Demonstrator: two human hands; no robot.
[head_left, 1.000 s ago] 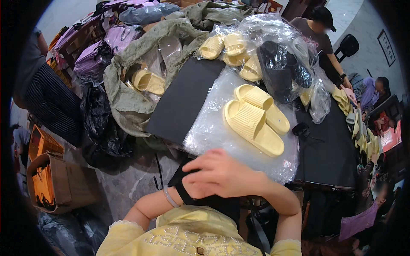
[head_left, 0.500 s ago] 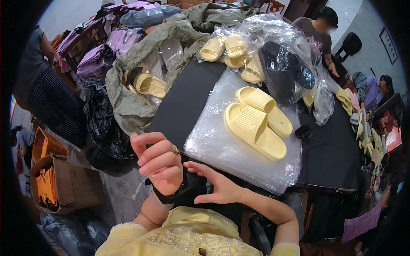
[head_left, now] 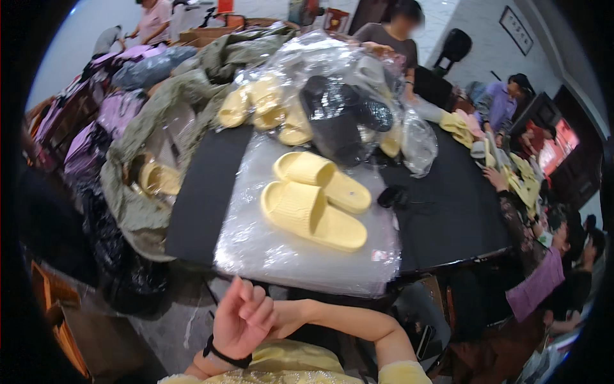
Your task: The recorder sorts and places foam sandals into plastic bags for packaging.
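My left hand is raised in front of the near table edge, its fingers curled in; nothing shows in them. A dark band circles that wrist. My right hand reaches across to the left hand and seems to touch it, though its fingers are hidden behind it. Beyond both hands, a pair of pale yellow slippers lies side by side: the nearer slipper and the farther slipper. They rest on a stack of clear plastic bags and neither hand touches them.
Bagged yellow slippers and black slippers pile at the back of the black table. A grey-green sack with wrapped slippers stands at left. A small black object lies right of the stack. Other people work behind and at right.
The view has turned right, so the table and slippers appear farther left. My right hand, with fingers spread before, has moved in behind my left hand. The slippers stay on the stack.
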